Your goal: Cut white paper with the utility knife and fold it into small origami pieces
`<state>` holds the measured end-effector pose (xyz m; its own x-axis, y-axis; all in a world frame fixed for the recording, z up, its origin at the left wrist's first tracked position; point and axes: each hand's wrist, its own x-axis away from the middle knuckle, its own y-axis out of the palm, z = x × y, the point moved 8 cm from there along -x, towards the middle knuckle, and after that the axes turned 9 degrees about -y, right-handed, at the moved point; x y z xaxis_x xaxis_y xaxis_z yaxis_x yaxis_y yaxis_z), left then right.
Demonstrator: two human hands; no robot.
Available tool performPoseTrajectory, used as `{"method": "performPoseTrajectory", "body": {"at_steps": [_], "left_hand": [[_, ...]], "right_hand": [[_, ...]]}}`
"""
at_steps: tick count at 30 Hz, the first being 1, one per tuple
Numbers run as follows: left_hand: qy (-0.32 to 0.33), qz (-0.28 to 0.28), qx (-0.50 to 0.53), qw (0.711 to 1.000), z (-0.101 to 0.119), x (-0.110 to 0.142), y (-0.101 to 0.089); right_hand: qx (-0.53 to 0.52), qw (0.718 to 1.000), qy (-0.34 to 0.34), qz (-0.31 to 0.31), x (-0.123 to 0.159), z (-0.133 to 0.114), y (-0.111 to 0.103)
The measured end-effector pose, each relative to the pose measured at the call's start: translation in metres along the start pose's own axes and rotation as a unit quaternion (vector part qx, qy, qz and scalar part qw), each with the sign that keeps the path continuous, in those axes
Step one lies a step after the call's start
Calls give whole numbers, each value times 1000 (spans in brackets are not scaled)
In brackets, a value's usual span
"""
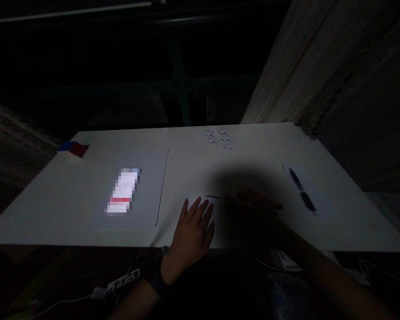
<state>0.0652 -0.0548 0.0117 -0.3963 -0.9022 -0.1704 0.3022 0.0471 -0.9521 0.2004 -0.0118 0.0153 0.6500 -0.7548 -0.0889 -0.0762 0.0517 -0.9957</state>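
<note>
My left hand (194, 229) lies palm down at the table's front edge, fingers stretched out and slightly apart, on what seems to be a pale sheet of paper (183, 195). A dark watch or band circles that wrist. In deep shadow just to its right, my right hand (250, 200) is closed around a slim tool. The tool's thin, pale end (215, 197) points left past the left fingertips, and its dark end (279, 206) sticks out on the right. Shadow hides the tool's exact kind and most of the right fingers.
A lit phone (123, 191), its screen blurred, lies on a large pale sheet (153, 182) at left. A red, blue and white block (72, 150) sits at the table's far left. Several small white cut pieces (227, 138) lie at the back. A black pen-like object (302, 190) rests at right.
</note>
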Motion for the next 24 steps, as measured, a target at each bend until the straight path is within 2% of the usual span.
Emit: {"method": "performPoseTrajectory", "body": {"at_steps": [15, 24], "left_hand": [[-3, 3, 5, 1000, -2, 0, -4], [-1, -10, -8, 1000, -3, 1, -2]], "right_hand": [[4, 1000, -8, 5, 0, 1, 0], [-3, 1000, 6, -20, -1, 2, -2]]}}
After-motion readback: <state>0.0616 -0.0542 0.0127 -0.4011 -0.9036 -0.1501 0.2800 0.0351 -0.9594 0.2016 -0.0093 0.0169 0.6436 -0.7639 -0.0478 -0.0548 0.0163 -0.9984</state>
